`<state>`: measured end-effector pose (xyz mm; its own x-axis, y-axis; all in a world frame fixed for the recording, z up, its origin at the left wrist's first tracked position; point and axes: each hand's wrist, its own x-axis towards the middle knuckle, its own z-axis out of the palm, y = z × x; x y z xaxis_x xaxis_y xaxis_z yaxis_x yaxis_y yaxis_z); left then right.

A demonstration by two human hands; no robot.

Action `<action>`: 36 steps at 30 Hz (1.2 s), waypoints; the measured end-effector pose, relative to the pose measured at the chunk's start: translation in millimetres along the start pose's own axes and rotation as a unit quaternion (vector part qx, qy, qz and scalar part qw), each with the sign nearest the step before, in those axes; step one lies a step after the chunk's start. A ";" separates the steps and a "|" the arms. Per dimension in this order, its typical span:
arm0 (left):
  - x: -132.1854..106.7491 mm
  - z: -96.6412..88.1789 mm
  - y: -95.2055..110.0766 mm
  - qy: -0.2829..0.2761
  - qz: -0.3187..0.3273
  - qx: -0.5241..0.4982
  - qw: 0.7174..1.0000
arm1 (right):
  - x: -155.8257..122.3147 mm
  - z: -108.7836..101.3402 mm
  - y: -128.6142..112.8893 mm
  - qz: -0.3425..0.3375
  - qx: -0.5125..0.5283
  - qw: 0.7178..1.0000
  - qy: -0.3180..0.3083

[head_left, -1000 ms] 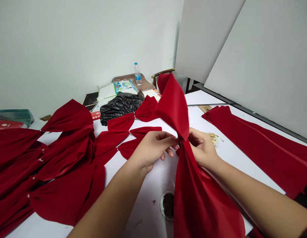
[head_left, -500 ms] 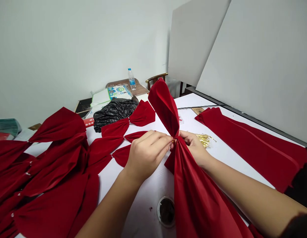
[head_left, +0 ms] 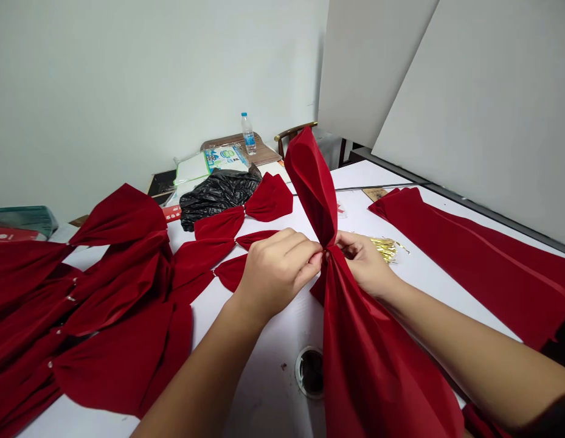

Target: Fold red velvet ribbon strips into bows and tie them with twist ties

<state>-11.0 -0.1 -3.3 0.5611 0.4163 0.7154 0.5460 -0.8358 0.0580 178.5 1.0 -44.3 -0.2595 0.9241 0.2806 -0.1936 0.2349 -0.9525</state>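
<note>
The left hand [head_left: 277, 274] and right hand [head_left: 362, 264] pinch the gathered middle of a red velvet bow [head_left: 312, 188], keeping its folds tight; gold wire ties [head_left: 385, 248] lie just beside the right hand.

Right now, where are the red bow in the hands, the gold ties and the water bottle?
red bow [head_left: 312, 182], head view, upper loop
gold ties [head_left: 385, 248], head view, middle of the pile
water bottle [head_left: 249, 141], head view, blue label

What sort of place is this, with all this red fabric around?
Probably a small workroom making decorative bows. Gathered red velvet bows cover a white worktable, flat velvet strips lie nearby, and the left hand and right hand pinch another bow beside gold wire ties.
</note>
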 end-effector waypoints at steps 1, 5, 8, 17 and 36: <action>0.4 0.3 0.2 -0.002 -0.009 -0.006 1.000 | 0.1 -0.5 0.4 -0.005 -0.008 1.000 -0.001; 2.6 1.9 3.5 -0.003 -0.092 -0.082 0.992 | 0.8 -2.5 1.8 -0.022 -0.045 0.999 0.012; 6.0 1.3 8.3 -0.020 -0.211 -0.171 0.962 | 0.4 -2.4 0.7 -0.038 -0.073 0.996 0.031; 16.8 -0.7 15.6 -0.068 -0.491 -0.494 0.715 | -5.8 -5.8 2.8 -0.108 -0.127 0.986 0.020; 6.5 -12.8 -4.1 -0.053 -0.094 -0.127 0.986 | -0.6 2.7 -3.4 0.038 0.014 0.997 0.061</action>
<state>-17.5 1.5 10.0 0.5336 0.5967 0.5994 0.4806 -0.7971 0.3657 176.7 -1.2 -40.9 -0.1570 0.9691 0.1905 -0.2055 0.1566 -0.9660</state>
